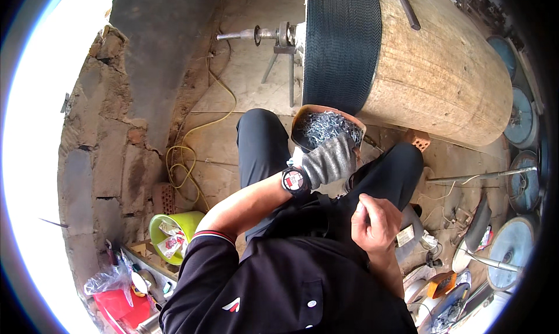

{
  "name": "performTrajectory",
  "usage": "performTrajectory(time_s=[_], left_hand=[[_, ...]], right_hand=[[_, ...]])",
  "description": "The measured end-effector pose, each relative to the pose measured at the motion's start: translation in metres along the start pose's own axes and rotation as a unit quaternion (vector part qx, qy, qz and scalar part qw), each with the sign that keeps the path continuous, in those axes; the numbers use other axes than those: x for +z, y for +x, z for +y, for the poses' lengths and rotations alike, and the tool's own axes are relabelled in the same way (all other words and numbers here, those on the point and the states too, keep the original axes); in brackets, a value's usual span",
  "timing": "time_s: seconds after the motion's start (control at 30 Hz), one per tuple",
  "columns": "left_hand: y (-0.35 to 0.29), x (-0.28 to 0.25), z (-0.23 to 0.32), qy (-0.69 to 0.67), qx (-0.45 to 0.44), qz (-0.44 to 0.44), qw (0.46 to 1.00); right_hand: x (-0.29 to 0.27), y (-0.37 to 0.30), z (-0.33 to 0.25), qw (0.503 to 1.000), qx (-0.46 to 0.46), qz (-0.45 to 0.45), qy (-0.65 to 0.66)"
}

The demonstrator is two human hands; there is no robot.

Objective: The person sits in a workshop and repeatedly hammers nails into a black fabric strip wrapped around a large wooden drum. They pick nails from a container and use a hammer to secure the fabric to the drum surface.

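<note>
A brown-rimmed container (307, 108) full of loose, shiny metal nails (331, 128) sits between my knees, close against the big drum. My left hand (331, 161) wears a grey knitted glove and curls over the container's near side; its fingertips are partly hidden. Round that wrist is a black watch (293, 180). Bare and closed, my right hand (375, 222) hovers above my right thigh, thumb pressed to the forefinger. Whatever may lie between those fingers is too small to make out. A band of tightly ridged black strip (342, 48) wraps the drum's left end.
The large wooden drum (439, 72) lies across the front, its shaft on a metal stand (284, 50). Left are a yellow cable (185, 166), a rough brick wall (110, 153) and a lime-green bucket (158, 235). Grey-blue discs (512, 249) and clutter line the right.
</note>
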State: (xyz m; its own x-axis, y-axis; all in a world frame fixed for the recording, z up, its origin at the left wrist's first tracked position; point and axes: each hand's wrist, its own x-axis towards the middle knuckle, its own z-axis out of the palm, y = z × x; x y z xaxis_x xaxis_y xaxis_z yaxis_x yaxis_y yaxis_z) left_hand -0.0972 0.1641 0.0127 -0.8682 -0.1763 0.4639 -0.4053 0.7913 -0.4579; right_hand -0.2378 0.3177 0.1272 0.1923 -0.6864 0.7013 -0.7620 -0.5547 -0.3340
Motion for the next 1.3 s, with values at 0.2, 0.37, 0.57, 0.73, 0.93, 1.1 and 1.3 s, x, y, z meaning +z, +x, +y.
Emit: performTrajectory(time_s=[0.2,0.37,0.57,0.73,0.93,1.1,1.3], left_hand=[[0.006,0.016,0.0,0.265,-0.075,-0.004,0.961],[0.019,0.016,-0.004,0.329,-0.114,-0.009,0.937],[0.014,0.03,-0.004,0.323,-0.005,-0.047,0.945],[0.047,-0.009,-0.029,0.346,-0.033,-0.009,0.938],[0.03,0.023,-0.008,-0.219,-0.127,-0.025,0.967],[0.071,0.005,-0.072,-0.264,-0.102,-0.054,0.957],[0.096,0.002,-0.104,-0.386,-0.238,0.024,0.891]], right_hand=[[0.007,0.006,0.013,1.0,0.018,-0.008,-0.002],[0.01,0.032,0.043,1.0,0.025,0.002,-0.007],[0.022,0.055,0.064,0.999,0.022,0.025,0.037],[0.022,0.06,0.084,0.999,0.014,0.005,0.03],[0.001,0.142,0.135,0.985,0.035,0.147,-0.087],[0.002,0.253,0.217,0.96,0.08,0.157,-0.217],[0.045,0.316,0.27,0.913,0.217,-0.113,-0.326]])
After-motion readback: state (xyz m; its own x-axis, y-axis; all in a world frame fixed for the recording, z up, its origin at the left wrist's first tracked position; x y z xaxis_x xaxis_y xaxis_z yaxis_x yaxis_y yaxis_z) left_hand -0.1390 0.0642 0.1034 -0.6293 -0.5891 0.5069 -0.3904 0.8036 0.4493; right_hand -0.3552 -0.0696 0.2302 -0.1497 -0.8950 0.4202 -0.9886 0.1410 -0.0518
